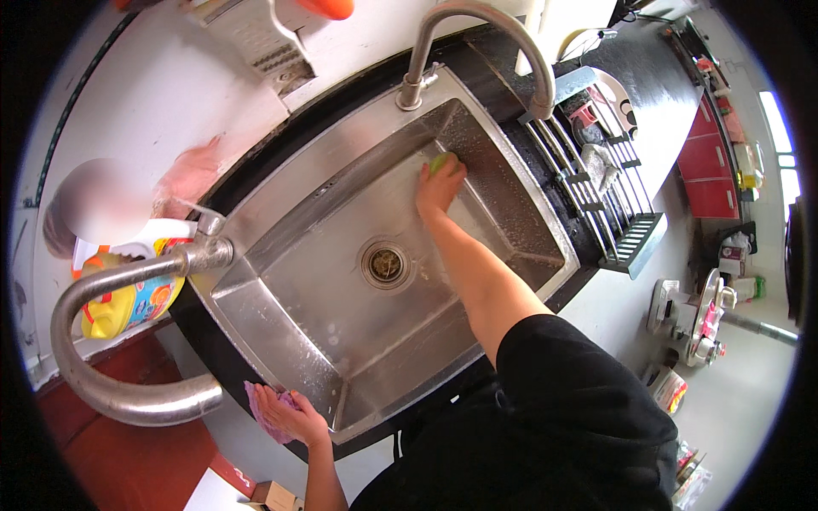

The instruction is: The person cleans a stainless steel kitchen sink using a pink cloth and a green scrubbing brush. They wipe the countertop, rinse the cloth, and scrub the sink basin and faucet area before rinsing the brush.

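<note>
A stainless steel sink (332, 268) lies in front of me, with wet drops and streaks on its walls. My right hand (442, 184) reaches down inside it near the far corner, fingers closed over a green sponge (441, 163) pressed to the sink's surface. Bits of food waste sit in the drain strainer (386, 265). Outside the near left corner, my left hand (291, 416) rests on a purple cloth (262, 409) on the black counter edge. That hand's fingers are together, with the cloth beneath the palm.
Two metal gooseneck faucets (410, 96) (134, 274) arch from the sink's back rim. A yellow detergent bottle (128, 310) stands behind the left one. A dish rack (594, 185) with several items sits right of the sink. Red cabinets (708, 160) are farther right.
</note>
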A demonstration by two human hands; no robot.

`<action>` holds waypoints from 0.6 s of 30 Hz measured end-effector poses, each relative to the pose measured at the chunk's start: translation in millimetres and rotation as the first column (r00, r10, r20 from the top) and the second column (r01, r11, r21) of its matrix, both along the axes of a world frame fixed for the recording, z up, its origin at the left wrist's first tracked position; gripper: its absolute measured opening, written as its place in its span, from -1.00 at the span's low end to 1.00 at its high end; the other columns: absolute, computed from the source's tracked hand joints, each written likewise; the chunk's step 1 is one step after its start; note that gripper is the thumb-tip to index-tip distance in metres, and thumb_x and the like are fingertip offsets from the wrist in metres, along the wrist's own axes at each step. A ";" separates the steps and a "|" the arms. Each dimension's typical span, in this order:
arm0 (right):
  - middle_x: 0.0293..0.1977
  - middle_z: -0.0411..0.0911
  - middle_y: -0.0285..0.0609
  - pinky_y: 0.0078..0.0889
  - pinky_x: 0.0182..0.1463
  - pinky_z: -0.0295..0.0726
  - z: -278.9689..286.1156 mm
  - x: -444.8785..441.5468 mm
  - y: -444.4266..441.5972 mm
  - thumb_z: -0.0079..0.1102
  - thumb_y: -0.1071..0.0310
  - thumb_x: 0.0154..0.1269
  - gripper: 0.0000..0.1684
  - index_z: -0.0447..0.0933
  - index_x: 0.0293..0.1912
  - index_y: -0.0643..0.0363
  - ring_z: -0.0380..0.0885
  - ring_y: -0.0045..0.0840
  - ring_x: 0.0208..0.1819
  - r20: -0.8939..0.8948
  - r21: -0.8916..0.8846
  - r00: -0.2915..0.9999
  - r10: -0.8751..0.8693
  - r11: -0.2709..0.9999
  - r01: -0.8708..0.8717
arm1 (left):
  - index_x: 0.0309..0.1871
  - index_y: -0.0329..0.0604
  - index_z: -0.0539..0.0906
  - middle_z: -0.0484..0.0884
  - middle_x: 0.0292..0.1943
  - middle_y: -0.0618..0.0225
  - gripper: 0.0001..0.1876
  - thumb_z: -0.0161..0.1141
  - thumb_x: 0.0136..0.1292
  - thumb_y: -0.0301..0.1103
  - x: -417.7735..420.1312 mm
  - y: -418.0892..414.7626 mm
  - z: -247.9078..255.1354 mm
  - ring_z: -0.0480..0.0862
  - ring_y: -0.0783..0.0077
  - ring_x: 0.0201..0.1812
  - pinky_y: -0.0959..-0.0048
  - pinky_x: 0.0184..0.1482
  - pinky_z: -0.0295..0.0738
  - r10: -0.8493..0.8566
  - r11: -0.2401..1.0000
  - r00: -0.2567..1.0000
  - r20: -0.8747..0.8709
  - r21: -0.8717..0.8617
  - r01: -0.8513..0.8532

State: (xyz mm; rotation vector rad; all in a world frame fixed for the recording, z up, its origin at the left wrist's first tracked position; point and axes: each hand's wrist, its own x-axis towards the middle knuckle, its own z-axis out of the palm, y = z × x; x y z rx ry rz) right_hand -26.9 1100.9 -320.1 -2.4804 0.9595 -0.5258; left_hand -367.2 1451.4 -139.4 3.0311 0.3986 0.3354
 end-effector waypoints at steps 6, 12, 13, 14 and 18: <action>-0.15 0.48 -0.10 -0.41 -0.46 0.53 52.3 83.1 15.3 0.05 -0.16 0.39 -0.44 0.37 0.09 0.11 0.48 -0.38 -0.43 -0.147 0.985 0.575 -0.805 -0.169 0.015 | 0.31 -0.46 0.35 0.35 0.36 -0.08 -0.52 -0.03 0.46 -0.29 -7.5 -0.6 -0.4 0.33 -0.08 0.39 0.01 0.42 0.13 0.071 0.997 0.997 -0.028 0.012 -0.070; -0.05 0.49 0.21 -0.07 -0.21 0.60 39.8 106.1 -12.6 0.06 -0.17 0.33 -0.32 0.36 0.11 0.27 0.56 -0.06 -0.20 -0.262 0.934 0.580 -0.771 -0.052 0.353 | 0.34 -0.42 0.33 0.27 0.43 -0.08 -0.51 0.00 0.45 -0.30 -7.5 4.2 -7.0 0.27 -0.09 0.42 0.03 0.44 0.09 0.037 0.999 0.999 -0.036 -0.021 -0.038; 0.02 0.45 0.29 0.03 -0.07 0.59 41.2 101.0 -5.9 0.06 -0.13 0.34 -0.31 0.33 0.14 0.28 0.54 0.05 -0.08 -0.287 0.863 0.663 -0.691 0.113 0.492 | 0.34 -0.42 0.33 0.26 0.44 -0.08 -0.51 0.00 0.45 -0.31 -10.3 6.2 -7.1 0.27 -0.09 0.43 0.03 0.45 0.08 0.021 1.000 0.999 -0.029 -0.011 -0.022; 0.09 0.40 0.36 0.13 0.08 0.57 43.4 96.6 -0.4 0.07 -0.10 0.34 -0.31 0.31 0.18 0.30 0.51 0.15 0.04 -0.332 0.753 0.710 -0.621 0.278 0.596 | 0.35 -0.42 0.32 0.25 0.45 -0.08 -0.51 0.01 0.45 -0.31 -9.9 6.4 -8.2 0.26 -0.09 0.43 0.03 0.45 0.07 0.002 1.000 1.000 -0.011 -0.006 -0.002; 0.17 0.31 0.33 0.04 0.05 0.59 23.6 -2.9 21.8 0.20 0.08 0.25 -0.30 0.27 0.26 0.24 0.47 0.08 0.07 -0.072 0.225 0.943 0.326 0.926 -0.303 | 0.35 -0.42 0.31 0.24 0.46 -0.06 -0.50 0.00 0.45 -0.31 -9.8 6.2 -5.3 0.24 -0.08 0.45 0.04 0.47 0.04 0.035 0.999 0.998 -0.053 0.013 -0.035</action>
